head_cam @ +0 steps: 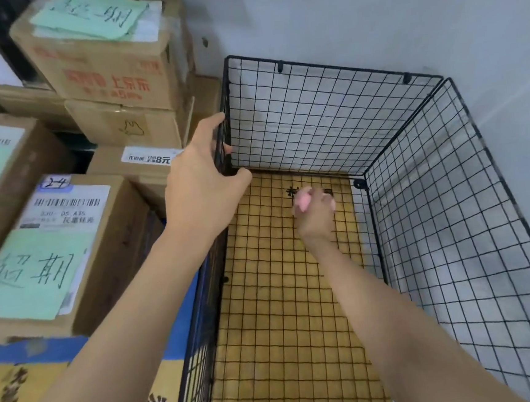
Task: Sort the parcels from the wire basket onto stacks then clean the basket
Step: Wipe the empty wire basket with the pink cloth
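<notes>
The black wire basket (430, 167) stands open-topped against the wall, with no parcels inside and a yellow-brown cardboard floor (281, 327) showing through its mesh. My left hand (201, 180) grips the top rim of the basket's left wall, fingers hooked over the wire. Deep inside at the far end, my right hand (315, 209) holds a small pink cloth (302, 201) bunched in its fingers, down at the floor. Cardboard parcels (68, 237) are stacked to the left of the basket.
More boxes (107, 64) pile up at the back left, some with green handwritten labels. A blue-topped box (64, 378) sits lower left against the basket. A pale wall (433, 9) runs behind and to the right of the basket.
</notes>
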Motion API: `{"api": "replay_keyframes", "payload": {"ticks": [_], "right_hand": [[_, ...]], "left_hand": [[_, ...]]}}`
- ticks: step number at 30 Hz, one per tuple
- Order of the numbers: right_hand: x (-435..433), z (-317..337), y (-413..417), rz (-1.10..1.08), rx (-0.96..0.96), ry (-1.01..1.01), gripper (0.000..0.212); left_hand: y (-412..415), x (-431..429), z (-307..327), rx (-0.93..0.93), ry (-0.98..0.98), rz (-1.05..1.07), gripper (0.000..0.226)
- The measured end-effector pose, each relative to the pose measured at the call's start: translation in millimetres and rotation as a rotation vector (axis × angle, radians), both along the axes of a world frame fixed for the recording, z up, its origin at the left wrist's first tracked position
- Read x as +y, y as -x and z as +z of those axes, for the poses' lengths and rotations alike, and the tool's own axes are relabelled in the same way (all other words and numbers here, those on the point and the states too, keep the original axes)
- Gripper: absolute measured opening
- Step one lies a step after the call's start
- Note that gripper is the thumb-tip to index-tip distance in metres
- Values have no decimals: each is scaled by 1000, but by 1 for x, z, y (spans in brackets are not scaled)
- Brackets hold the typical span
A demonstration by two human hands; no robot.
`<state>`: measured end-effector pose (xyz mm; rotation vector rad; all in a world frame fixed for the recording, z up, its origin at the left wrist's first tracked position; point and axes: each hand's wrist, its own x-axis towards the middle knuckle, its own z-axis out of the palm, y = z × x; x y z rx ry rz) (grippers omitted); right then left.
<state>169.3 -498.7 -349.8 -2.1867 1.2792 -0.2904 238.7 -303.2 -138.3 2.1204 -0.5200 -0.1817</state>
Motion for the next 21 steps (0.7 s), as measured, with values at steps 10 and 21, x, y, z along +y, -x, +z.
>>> {"api": "replay_keyframes", "payload": {"ticks": [10, 21], "right_hand": [[43, 1, -75, 606, -21, 54, 56], [-66, 5, 64, 44, 133, 21, 52]], "left_hand": [[-3, 1, -2, -25, -23, 14, 73], [-4, 0, -2, -17, -3, 3, 73]]}}
